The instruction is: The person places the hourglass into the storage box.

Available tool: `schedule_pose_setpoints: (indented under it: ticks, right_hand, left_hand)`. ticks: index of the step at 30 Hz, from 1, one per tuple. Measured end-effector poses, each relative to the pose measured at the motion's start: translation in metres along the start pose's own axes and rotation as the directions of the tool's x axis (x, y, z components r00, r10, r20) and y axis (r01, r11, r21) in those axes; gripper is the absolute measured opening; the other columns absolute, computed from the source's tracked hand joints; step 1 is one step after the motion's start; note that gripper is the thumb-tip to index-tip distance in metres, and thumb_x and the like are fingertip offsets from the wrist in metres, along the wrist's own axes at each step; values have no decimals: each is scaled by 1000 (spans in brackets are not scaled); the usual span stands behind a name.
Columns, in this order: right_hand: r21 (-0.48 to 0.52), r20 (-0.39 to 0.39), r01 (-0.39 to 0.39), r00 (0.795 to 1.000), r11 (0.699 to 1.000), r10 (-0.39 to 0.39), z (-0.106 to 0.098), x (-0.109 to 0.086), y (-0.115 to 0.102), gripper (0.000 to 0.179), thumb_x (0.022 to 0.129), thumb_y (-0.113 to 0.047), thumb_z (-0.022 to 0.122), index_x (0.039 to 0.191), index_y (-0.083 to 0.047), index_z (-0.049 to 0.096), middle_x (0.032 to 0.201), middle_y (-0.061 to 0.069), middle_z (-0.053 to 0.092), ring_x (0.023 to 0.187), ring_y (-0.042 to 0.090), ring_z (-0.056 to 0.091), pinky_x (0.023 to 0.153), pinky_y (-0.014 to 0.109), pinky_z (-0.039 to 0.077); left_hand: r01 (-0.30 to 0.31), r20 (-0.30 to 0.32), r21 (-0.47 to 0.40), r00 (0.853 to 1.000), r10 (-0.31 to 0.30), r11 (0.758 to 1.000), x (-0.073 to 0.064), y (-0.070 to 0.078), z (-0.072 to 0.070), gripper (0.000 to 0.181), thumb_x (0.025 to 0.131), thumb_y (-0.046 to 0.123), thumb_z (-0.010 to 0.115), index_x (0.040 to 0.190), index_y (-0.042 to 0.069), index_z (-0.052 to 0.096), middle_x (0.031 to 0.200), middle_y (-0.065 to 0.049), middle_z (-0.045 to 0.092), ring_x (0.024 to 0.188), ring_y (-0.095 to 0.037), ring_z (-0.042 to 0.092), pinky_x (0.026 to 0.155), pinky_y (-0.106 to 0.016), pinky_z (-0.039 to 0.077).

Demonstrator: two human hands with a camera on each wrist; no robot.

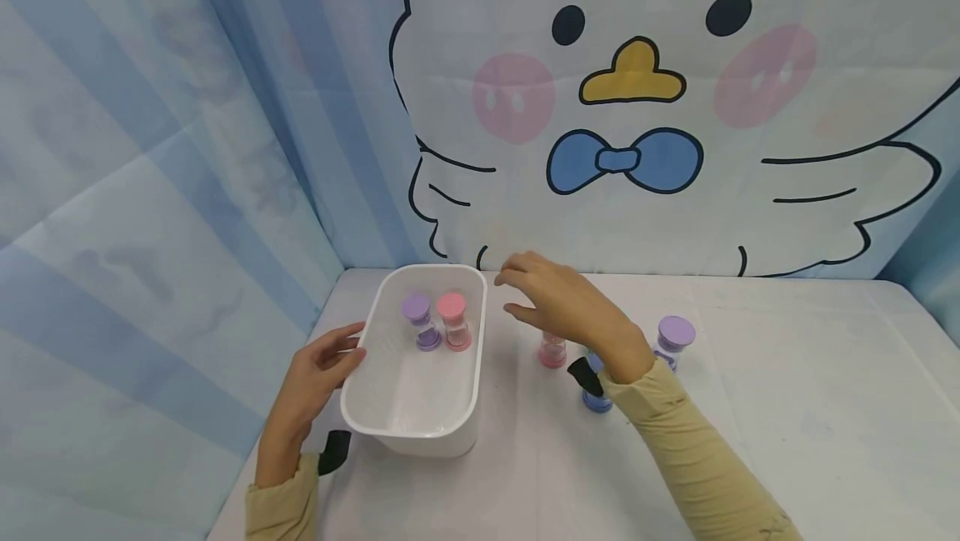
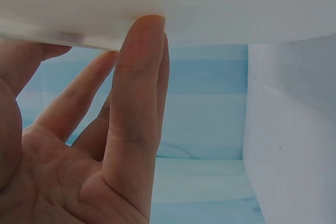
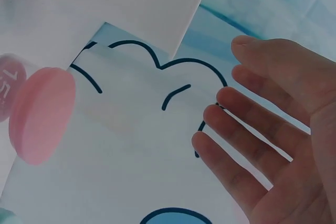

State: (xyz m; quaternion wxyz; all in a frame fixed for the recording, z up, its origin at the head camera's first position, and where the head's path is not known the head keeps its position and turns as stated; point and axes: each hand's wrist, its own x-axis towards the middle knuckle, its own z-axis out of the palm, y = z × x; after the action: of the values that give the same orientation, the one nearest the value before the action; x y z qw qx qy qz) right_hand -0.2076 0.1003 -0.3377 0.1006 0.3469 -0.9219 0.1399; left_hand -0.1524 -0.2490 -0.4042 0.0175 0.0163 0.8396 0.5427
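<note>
A deep white plastic bin (image 1: 408, 408) stands on the table. Inside it, toward the far end, a purple sand timer (image 1: 422, 320) is beside a pink sand timer (image 1: 454, 320). My left hand (image 1: 318, 370) touches the bin's left side near the rim; in the left wrist view its fairly straight fingers (image 2: 134, 93) meet the white wall. To the right of the bin, my right hand (image 1: 558, 299) hovers with nothing in it, fingers spread apart in the right wrist view. Below it another pink sand timer (image 1: 552, 351) is partly hidden by the hand.
Under the right forearm a blue sand timer (image 1: 597, 401) stands partly covered by a black wrist strap (image 1: 585, 376). A further purple sand timer (image 1: 676, 333) is just right of the sleeve. Behind the white table (image 1: 810, 408) hangs a printed curtain (image 1: 637, 216), with a blue striped curtain (image 1: 150, 232) at left.
</note>
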Motion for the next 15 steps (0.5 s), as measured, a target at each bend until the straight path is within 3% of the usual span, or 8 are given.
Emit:
schedule_pose_setpoints:
  ticks: [15]
  right_hand:
    - [-6,-28,-19,999,1000,19,1,-14,8,35,86,-20,79,118,-8,69,120,6,64,114,21,60,92,35,55]
  left_hand:
    - [2,4,3,1000,-2,1000,0,0,0,51,97,28,66,142,9,53,132,-21,60,96,1,65,80,-22,55]
